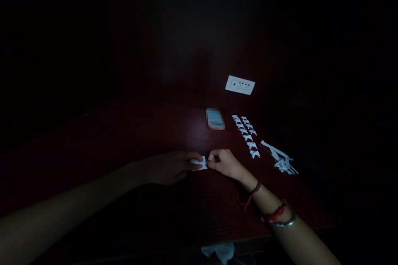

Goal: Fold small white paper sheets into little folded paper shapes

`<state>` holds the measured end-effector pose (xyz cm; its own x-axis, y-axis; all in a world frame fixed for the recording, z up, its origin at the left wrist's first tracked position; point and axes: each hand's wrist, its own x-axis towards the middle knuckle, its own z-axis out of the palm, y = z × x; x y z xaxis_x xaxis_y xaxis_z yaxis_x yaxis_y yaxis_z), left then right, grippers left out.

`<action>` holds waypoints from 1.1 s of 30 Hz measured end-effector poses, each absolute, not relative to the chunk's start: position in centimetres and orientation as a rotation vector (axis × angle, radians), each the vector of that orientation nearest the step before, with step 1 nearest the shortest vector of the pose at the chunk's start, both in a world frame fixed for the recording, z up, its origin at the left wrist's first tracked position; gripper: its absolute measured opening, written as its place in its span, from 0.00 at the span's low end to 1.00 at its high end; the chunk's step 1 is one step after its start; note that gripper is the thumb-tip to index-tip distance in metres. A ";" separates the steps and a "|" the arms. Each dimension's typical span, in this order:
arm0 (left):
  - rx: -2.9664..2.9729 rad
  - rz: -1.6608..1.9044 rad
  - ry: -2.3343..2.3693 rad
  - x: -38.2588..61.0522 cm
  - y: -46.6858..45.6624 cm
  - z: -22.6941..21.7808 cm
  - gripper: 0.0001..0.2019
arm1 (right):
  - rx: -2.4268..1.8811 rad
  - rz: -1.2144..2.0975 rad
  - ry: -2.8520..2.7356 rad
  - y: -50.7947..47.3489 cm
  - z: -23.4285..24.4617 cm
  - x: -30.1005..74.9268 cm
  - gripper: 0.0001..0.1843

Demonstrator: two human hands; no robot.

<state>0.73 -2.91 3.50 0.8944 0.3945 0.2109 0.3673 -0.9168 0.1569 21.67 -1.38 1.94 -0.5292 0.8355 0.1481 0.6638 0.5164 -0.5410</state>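
On a dark red-brown table (130, 132), my left hand (169, 167) and my right hand (224, 162) meet over a small white piece of paper (200, 163). The fingers of both hands are closed and pinch the paper from either side, pressing it against the tabletop. A ring shows on my left hand. My right wrist wears red threads and a metal bangle (280, 219).
Two rows of small folded white paper pieces (247, 134) lie right of my hands, with a heap of white paper strips (281, 159) further right. A small blurred card or box (215, 119) lies behind. A white socket plate (240, 85) is on the wall. The room is very dark.
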 end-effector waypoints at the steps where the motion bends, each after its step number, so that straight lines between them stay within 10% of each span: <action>1: 2.957 0.355 0.597 0.8 -3.0 3.6 0.23 | -1.240 0.607 -2.371 -1.3 1.9 21.7 0.04; 33: 3.004 0.386 0.560 0.7 -2.5 2.9 0.22 | -0.901 -0.204 -2.917 -2.7 3.8 22.4 0.12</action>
